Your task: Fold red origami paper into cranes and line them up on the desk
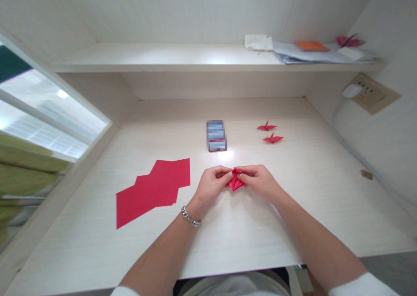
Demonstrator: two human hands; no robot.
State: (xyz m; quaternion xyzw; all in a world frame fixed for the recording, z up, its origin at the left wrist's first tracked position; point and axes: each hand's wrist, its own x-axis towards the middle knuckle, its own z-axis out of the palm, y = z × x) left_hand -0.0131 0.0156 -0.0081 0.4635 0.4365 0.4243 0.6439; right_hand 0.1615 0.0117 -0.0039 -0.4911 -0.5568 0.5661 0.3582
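Observation:
A small folded piece of red paper [235, 183] sits between both hands just above the pale wooden desk [260, 226]. My left hand [211, 185], with a silver bracelet on its wrist, pinches the paper's left side with closed fingers. My right hand [259, 181] pinches its top and right side. Overlapping flat red paper sheets [153, 189] lie on the desk left of my left hand. Two finished red folded paper cranes [267, 126] [273, 138] rest farther back to the right.
A phone [216, 135] lies flat behind my hands. The shelf [163, 57] above holds papers [306, 53], an orange pad [311, 46] and another red folded figure [349, 40]. A wall socket [368, 96] with a white plug and cable is on the right. A window is at left.

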